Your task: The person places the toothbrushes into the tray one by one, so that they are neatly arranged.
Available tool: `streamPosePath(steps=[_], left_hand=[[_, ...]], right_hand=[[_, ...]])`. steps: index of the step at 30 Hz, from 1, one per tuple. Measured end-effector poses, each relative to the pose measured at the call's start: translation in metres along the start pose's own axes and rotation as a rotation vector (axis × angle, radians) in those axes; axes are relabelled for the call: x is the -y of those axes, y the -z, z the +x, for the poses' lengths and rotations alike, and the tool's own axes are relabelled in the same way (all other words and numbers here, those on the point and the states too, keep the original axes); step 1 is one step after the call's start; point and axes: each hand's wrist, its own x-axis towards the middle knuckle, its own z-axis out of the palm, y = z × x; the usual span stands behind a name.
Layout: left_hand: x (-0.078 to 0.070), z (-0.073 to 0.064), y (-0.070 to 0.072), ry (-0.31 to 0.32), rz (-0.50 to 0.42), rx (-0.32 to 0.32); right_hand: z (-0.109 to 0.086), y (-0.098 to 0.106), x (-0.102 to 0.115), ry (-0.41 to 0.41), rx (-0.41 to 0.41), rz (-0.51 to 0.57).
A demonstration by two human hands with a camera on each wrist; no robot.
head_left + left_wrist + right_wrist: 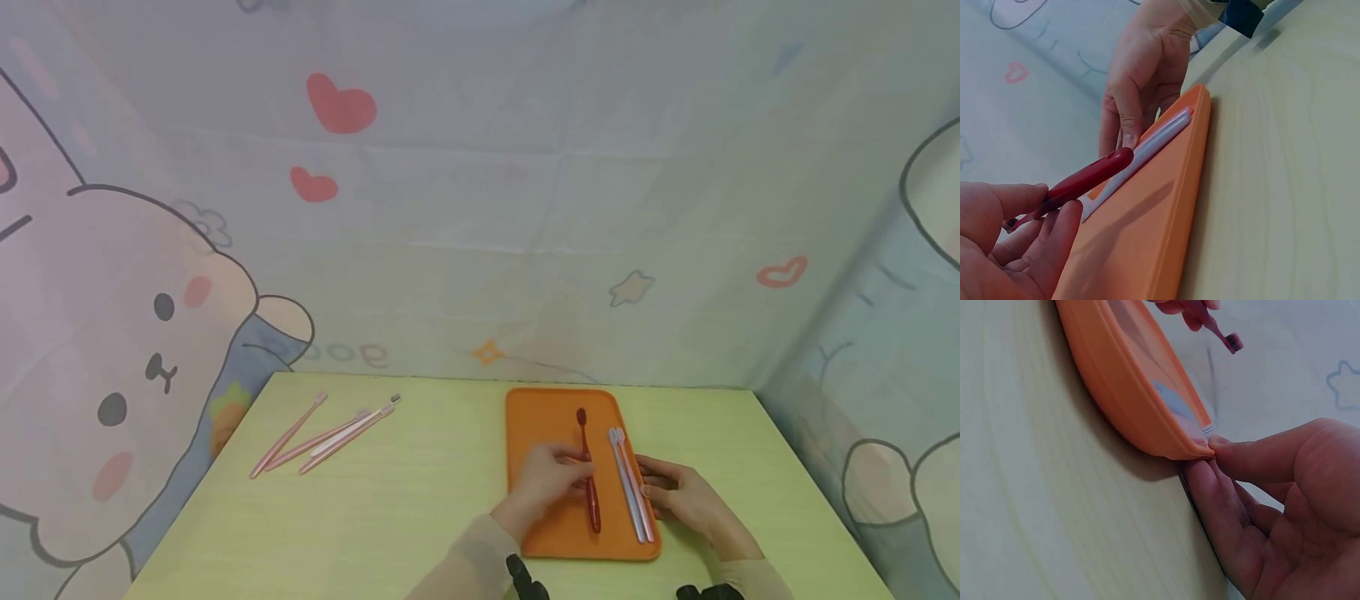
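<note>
My left hand pinches a dark red toothbrush by its handle, thumb against fingers. It is held above an orange tray, and the left wrist view shows a gap between the red handle and the tray floor. Along the tray's right side lie a light grey toothbrush and a pink toothbrush, close together with heads pointing away. My right hand grips the tray's right rim; in the right wrist view the thumb is on top and fingers sit beneath.
At the table's left lie several loose toothbrushes: pink ones and a white one with a dark head. A pale yellow-green table carries everything. A printed cloth hangs behind it and at both sides.
</note>
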Motion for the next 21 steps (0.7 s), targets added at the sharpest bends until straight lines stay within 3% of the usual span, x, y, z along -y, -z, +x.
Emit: streamPosePath(steps=[14,21], left_hand=[[-0.007,-0.005,-0.03,0.067,0.127,-0.074],[-0.003,-0.001,-0.036,0.02,0.243,-0.09]], right_hand=[[0.001,0.0,0.0,-0.01,-0.005,-0.002],[0.0,-0.001,0.001,-0.015,-0.01,-0.01]])
